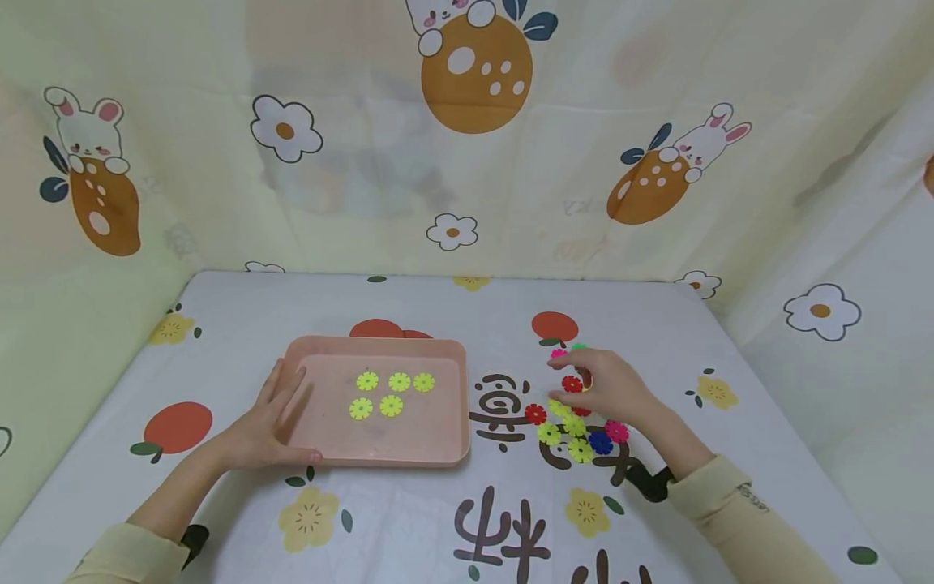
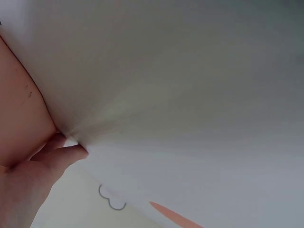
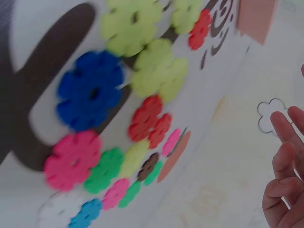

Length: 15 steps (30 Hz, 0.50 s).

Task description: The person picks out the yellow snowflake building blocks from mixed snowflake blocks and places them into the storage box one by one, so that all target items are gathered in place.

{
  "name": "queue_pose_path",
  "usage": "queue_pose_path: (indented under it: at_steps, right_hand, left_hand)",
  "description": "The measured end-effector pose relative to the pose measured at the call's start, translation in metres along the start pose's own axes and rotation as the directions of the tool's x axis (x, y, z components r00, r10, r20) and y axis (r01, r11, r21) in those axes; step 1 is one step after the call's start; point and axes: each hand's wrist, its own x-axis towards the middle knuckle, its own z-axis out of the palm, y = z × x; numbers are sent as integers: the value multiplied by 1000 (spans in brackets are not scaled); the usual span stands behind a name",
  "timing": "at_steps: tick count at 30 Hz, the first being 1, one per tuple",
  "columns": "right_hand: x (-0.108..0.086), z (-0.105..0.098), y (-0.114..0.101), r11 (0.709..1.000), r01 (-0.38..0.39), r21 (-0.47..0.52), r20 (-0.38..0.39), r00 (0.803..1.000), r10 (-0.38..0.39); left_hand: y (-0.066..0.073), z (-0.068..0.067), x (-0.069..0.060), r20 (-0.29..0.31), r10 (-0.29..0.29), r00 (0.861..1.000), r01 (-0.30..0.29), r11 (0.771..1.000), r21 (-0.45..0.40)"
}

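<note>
White disc [image 3: 58, 209] blurred, right fingers [image 3: 285, 126] cropped at edge

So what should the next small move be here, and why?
Probably the right hand should pinch another yellow disc from the pile: the tray holds five discs, all yellow, and more yellow ones lie by that hand, whose thumb and fingers are spread and seem to hold nothing.
</note>
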Motion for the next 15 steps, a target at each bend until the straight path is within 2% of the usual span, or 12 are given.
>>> queue_pose_path:
  at_steps: [7,15]
  right_hand:
    - [-9,-1,18,999,-48,6,0,999,48]
    - [-16,1,41,983,-183,4,50,982,183]
  left_hand:
    - [-1,1,0,-3,7,1000,-7,1000,12]
    - [-3,1,0,-3,16,1000,-16,1000,4]
